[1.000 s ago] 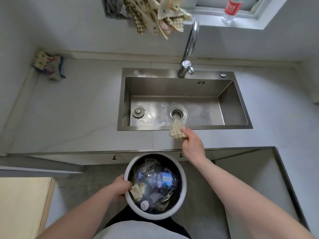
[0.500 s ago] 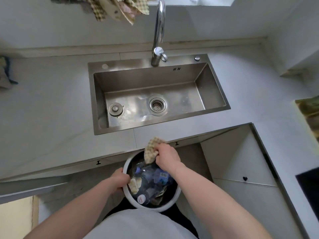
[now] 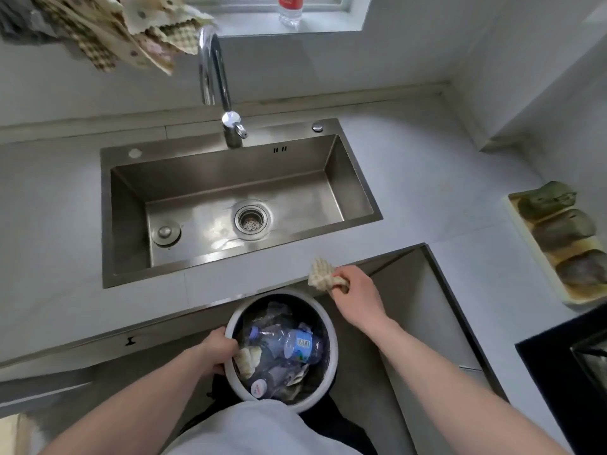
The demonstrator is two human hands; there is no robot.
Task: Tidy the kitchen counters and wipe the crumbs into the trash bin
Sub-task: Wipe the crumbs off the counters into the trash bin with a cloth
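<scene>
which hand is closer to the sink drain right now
The right hand. It grips a cloth at the counter edge, just below the drain. The left hand is lower down, gripping the trash bin rim.

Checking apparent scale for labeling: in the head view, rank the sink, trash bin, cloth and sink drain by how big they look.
1. sink
2. trash bin, though it sits nearer the camera
3. cloth, bunched in the right hand
4. sink drain; close to the cloth, so unsure

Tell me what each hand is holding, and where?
The right hand pinches one end of a crumpled beige waffle-weave cloth. The left hand grips the left rim of the round white trash bin.
</scene>
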